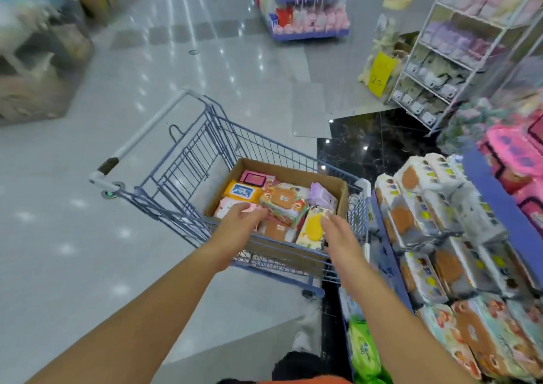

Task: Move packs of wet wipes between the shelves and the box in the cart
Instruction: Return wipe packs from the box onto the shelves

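A blue wire cart (188,160) stands in the aisle with an open cardboard box (293,175) in its basket. Several packs of wet wipes lie in the box, among them a yellow-lidded pack (313,230) and an orange-lidded pack (283,201). My left hand (239,225) reaches over the near edge of the box with its fingers relaxed above a pink pack (227,207). My right hand (338,233) hovers with straight fingers beside the yellow-lidded pack. Neither hand holds anything. The shelves (435,236) on the right carry stacked wipe packs.
A blue shelf edge (499,201) juts out above the stacked packs. Green packs (363,351) sit low by my legs. A white wire rack (440,69) stands further back right, and a pink display island (308,4) sits across the glossy floor. More displays, blurred, stand at the left.
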A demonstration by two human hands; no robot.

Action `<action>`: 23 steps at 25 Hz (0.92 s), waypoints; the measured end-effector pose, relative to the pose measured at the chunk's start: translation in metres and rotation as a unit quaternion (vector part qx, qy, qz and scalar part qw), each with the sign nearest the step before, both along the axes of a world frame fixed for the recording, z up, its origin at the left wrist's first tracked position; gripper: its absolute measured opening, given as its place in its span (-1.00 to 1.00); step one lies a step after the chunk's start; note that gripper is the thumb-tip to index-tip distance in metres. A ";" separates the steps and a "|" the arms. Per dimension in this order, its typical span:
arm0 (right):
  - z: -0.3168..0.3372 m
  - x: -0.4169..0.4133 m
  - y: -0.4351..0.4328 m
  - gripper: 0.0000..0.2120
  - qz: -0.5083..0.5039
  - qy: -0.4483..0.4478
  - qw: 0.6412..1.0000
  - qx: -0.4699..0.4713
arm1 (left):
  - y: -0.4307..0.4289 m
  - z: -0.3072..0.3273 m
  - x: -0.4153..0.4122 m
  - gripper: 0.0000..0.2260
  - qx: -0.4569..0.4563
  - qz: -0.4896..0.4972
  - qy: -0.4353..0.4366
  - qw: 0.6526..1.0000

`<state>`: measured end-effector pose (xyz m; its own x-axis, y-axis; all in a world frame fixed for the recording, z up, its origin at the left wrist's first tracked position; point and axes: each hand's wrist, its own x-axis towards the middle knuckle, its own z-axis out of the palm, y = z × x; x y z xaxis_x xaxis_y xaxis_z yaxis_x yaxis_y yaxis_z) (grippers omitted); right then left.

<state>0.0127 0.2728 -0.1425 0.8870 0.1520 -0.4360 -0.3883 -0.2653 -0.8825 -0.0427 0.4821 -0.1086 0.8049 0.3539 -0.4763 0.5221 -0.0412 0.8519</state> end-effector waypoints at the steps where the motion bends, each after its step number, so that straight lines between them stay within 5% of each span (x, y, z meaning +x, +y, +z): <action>1: -0.006 0.018 0.009 -0.42 0.020 0.005 1.000 -0.002 | 0.009 -0.004 0.017 -0.36 -0.007 0.007 0.007 1.000; 4: -0.027 0.071 0.034 -0.42 0.037 0.047 0.998 -0.028 | 0.040 -0.025 0.066 -0.26 -0.020 0.039 0.056 0.997; 9: -0.076 0.134 0.070 -0.40 0.022 0.145 0.986 -0.074 | 0.096 -0.089 0.134 -0.41 -0.023 0.043 0.130 0.990; 15: -0.135 0.179 0.108 -0.28 -0.096 0.251 0.961 -0.069 | 0.174 -0.165 0.201 -0.35 0.045 -0.033 0.217 0.974; 21: -0.187 0.206 0.138 -0.09 -0.158 0.331 0.928 -0.058 | 0.208 -0.218 0.234 -0.47 0.113 -0.176 0.347 0.914; 23: -0.200 0.215 0.145 -0.03 -0.184 0.338 0.920 -0.074 | 0.216 -0.233 0.238 -0.27 0.157 -0.209 0.385 0.885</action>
<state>0.2280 0.4177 -0.3429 0.3853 -0.2094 -0.8987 -0.9226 -0.1036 -0.3715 0.1953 0.6979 -0.3419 0.3759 0.3146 -0.8716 0.8265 -0.5392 0.1617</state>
